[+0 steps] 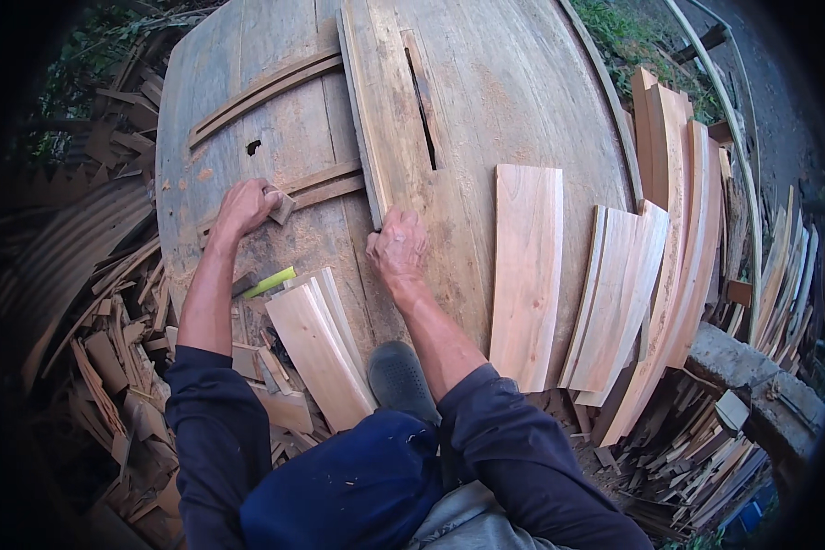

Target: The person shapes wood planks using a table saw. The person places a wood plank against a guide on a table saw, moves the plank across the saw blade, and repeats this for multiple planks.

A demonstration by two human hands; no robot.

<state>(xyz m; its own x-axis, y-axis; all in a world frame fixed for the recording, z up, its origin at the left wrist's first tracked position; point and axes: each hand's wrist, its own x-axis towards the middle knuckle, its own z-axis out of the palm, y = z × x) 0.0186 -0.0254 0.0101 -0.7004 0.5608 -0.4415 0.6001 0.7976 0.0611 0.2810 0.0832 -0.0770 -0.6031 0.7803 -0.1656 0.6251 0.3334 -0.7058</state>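
Observation:
My left hand point(245, 207) is closed around a small wooden block point(285, 208), just above the left side of the worn wooden worktop point(486, 78). The block sits by the near pair of thin wooden rails point(325, 191). A long wooden strip point(357, 110) runs away from me along the left edge of a raised board point(385, 101). At the near end of this strip my right hand point(400, 246) is closed, with its fingers curled on it. The palm hides the strip's very end. A second pair of rails point(266, 99) lies farther off.
Cut planks lean on the worktop's near edge: a wide one point(527, 275), shorter ones point(614, 293) and some at the left point(321, 353). A yellow-green bar point(270, 281) lies near my left forearm. The board has a long slot point(422, 110). Offcuts point(124, 367) pile up at left.

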